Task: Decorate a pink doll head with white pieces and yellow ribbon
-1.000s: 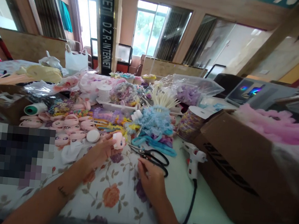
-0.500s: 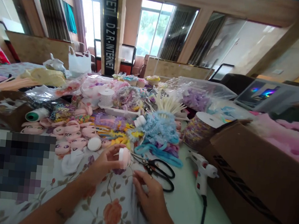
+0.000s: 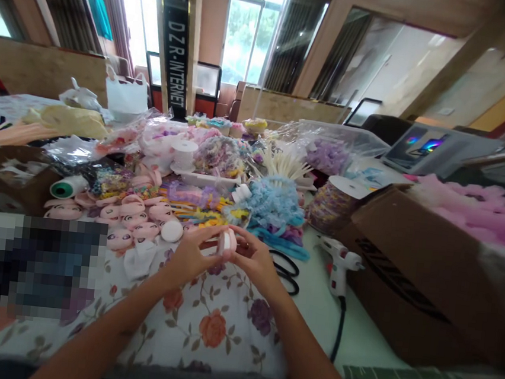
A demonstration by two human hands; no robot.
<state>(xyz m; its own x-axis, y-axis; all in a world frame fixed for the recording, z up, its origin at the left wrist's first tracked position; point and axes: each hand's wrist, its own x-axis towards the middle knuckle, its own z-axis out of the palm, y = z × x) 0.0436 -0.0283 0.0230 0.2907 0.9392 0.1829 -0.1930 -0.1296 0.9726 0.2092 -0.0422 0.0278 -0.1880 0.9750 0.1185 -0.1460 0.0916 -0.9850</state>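
A small round pink-and-white piece (image 3: pixel 226 244), like a doll's head, is held above the flowered tablecloth (image 3: pixel 194 333). My left hand (image 3: pixel 195 254) grips its left side, thumb and fingers closed on it. From the other side my right hand (image 3: pixel 252 258) presses its fingers onto the same piece. Black-handled scissors (image 3: pixel 287 271) lie just right of my right hand, their blades hidden behind it. Left of my hands sit several pink doll heads (image 3: pixel 136 220) with printed faces, a white round disc (image 3: pixel 171 230) and a crumpled white cloth (image 3: pixel 139 260).
A glue gun (image 3: pixel 340 263) with a black cord stands on the right, beside a large cardboard box (image 3: pixel 409 276). Blue fluffy trim (image 3: pixel 273 206), a spool of multicoloured yarn (image 3: pixel 335 206), a white spool (image 3: pixel 183 154) and an open carton (image 3: pixel 7 181) fill the back.
My right hand has come up and left from near the scissors and now grips the pink-and-white piece together with my left hand. The piece is turned, and the view has shifted.
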